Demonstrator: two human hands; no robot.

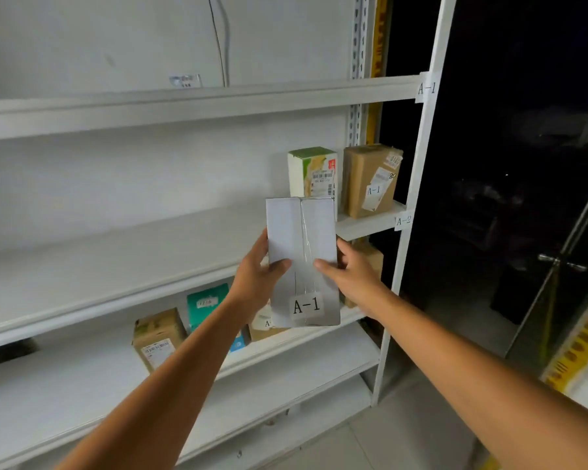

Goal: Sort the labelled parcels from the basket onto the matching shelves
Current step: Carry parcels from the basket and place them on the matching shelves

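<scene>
**Fig.** A white wall [99, 39] backs a white metal shelving unit [184, 106] that fills most of the view. The white parcel [302, 232] is carried upright in the air in front of the shelf boards and touches none of them. Above and to the right of the parcel a brown box [370, 184] with an A-1 sticker stands on a board. A green-and-white carton [311, 171] stands just beside that box, directly behind the parcel's top edge. Below and to the left of the parcel, a lower board holds a teal packet [206, 301] and a second brown box [158, 334].

Both hands are reached forward and up. The left hand [257, 276] grips the parcel's left edge with its thumb laid across the front face. The right hand [352, 271] grips the right edge in the same way, and its fingers are hidden behind the parcel. The label [306, 305] near the parcel's lower end reads A-1. A tag [426, 88] far above and to the right of the parcel reads A-1, and a second tag [403, 221] just to its right reads A-2. The basket is out of view.

Judgement: the parcel is about to be placed. The bay holding the A-1 box appears to be the match. The parcel should be lifted clear of the board's front lip and set base-flat to the left of the carton, with its label facing outward. It should be released only once it stands without leaning.
</scene>
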